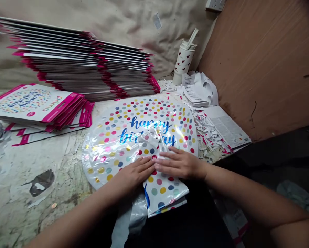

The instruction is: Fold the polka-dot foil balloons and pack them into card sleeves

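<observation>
Overlapping the near edge of the round balloon (112, 139), folded dotted foil (162, 190) is touched by the left hand (137, 172) and right hand (183, 164), both flat, unclenched

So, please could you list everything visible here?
Folded foil: one, white with coloured dots, under the hands
Round foil: at least one, white, dotted, centre
Packet stacks: two, white and pink, back left
Packet pile: one, white and pink, left
Tumbler with straw: one, white with hearts, back right
Barcode labels: several, white, before the tumbler
Paper scraps: uncountable, mostly white, right
Printed packet: one or more, pale, right edge
Socket: one, white, top right
Board: one, brown, right
Wall covering: one, beige, behind
Table: one, pale mottled, underneath
Film strip: one, grey, bottom centre
Left hand: one, on folded foil
Right hand: one, on folded foil
</observation>
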The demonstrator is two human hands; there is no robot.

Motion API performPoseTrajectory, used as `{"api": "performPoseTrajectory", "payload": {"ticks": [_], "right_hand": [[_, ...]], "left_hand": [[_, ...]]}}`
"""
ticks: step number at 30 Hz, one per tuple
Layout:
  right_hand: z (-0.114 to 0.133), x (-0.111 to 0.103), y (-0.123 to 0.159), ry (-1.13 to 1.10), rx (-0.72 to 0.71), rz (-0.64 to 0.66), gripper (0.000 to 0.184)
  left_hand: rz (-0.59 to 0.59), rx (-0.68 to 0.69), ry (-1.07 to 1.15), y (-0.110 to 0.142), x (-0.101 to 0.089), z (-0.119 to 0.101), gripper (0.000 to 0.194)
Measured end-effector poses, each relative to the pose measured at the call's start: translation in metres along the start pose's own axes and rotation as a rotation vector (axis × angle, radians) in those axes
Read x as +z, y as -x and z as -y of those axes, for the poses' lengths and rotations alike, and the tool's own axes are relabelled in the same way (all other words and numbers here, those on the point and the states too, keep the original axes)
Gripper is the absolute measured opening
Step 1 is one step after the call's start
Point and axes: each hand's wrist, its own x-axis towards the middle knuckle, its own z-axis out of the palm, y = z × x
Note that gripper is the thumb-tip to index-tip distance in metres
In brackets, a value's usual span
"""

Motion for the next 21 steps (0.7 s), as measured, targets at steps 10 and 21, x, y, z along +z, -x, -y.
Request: {"api": "performPoseTrajectory", "payload": {"ticks": [10,21], "right_hand": [[-0.005,-0.002,-0.022,-0.691,0.771,-0.128,0.017],[-0.006,0.000,-0.047,-0.078,1.002,-0.271,0.044]], "left_hand": [[-0.197,-0.667,0.442,-0.002,-0.017,-0.006,0.027],[-0.016,-0.962,0.655,-0.055,-0.036,0.016,0.036]]}}
